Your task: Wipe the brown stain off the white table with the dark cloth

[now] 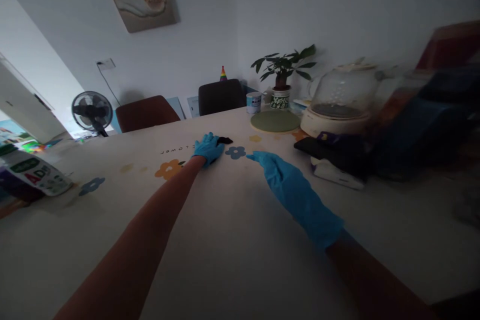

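My left hand (209, 148), in a blue glove, reaches far across the white table (210, 250) and presses down on a small black cloth (225, 140). Most of that cloth is hidden under the palm; a corner sticks out past the fingers on the right. Beside it a blue flower print (236, 152) shows on the table surface. My right hand (285, 177), gloved in blue too, is just right of that print with its fingers stretched forward and nothing visible in them. Whether it touches the table I cannot tell.
At the right, a glass kettle (337, 97) stands behind a black item (330, 155) on a white box (335, 174). Farther back are a round green mat (275, 121), a tin (254, 103) and a potted plant (280, 97). A white bottle (37, 172) stands left. Chairs (148, 112) line the far edge.
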A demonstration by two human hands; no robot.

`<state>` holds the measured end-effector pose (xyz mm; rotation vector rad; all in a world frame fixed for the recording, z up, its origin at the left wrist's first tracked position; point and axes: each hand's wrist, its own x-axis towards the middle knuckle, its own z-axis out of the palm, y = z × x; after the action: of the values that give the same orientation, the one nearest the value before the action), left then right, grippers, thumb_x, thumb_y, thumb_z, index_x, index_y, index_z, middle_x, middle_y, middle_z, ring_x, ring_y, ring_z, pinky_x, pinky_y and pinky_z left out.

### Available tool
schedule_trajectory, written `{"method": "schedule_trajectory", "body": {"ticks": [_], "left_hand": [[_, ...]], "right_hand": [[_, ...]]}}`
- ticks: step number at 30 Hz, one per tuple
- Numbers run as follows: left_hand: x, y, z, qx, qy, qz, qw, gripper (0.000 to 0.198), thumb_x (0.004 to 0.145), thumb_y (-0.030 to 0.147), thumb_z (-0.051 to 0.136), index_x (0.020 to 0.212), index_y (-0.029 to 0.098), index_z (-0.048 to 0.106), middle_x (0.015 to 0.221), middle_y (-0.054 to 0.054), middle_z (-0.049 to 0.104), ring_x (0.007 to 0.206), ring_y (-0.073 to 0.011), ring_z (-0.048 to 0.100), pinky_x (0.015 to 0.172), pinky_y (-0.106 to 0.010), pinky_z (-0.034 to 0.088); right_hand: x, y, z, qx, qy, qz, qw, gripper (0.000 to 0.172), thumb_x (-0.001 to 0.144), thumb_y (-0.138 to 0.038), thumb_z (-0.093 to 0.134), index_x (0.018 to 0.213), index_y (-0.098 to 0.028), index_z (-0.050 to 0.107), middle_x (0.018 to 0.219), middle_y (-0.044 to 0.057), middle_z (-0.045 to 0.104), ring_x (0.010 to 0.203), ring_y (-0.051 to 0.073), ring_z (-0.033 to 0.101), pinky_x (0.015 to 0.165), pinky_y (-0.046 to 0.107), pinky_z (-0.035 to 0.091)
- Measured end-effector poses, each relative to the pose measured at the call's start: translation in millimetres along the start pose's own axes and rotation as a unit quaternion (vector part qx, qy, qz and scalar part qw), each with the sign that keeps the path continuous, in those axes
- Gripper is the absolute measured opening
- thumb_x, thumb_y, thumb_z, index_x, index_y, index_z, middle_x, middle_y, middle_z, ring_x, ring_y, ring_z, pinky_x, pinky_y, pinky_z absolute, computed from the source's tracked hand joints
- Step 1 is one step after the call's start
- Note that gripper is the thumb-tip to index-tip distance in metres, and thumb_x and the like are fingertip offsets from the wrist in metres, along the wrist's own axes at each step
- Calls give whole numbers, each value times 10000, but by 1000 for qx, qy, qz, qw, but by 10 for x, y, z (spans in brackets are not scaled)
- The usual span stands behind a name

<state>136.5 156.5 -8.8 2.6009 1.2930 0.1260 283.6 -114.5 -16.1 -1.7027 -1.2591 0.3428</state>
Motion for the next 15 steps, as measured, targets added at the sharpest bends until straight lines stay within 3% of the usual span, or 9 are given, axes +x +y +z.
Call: {"method": "schedule_trajectory", "body": {"ticks": [8,12,15], "left_hand": [[431,-348,-64,19,45,-98,994,668,1263,429,321,1754,27,531,1918,-328,390,1721,-455,394,1463,-715,232],[472,-383,-69,28,33,-65,997,649,1253,379,344,1790,71,541,1890,-269,460,1686,-412,418,1455,-622,301],[354,-357,-69,32,11,-18,999,652,1244,329,349,1825,98,535,1933,-225,445,1722,-387,420,1475,-561,307]], "right_hand": [[-98,-112,3,3,-5,1,1000,637,1208,-637,561,1629,-250,841,1737,137,758,1659,394,696,1449,631,516],[-76,-115,5,-9,-7,1,1000,634,1206,-604,573,1646,-223,826,1726,150,764,1630,387,722,1446,611,526],[-44,-89,18,-24,-5,-4,1000,627,1204,-560,564,1638,-193,828,1735,162,753,1643,392,709,1468,617,493]]}}
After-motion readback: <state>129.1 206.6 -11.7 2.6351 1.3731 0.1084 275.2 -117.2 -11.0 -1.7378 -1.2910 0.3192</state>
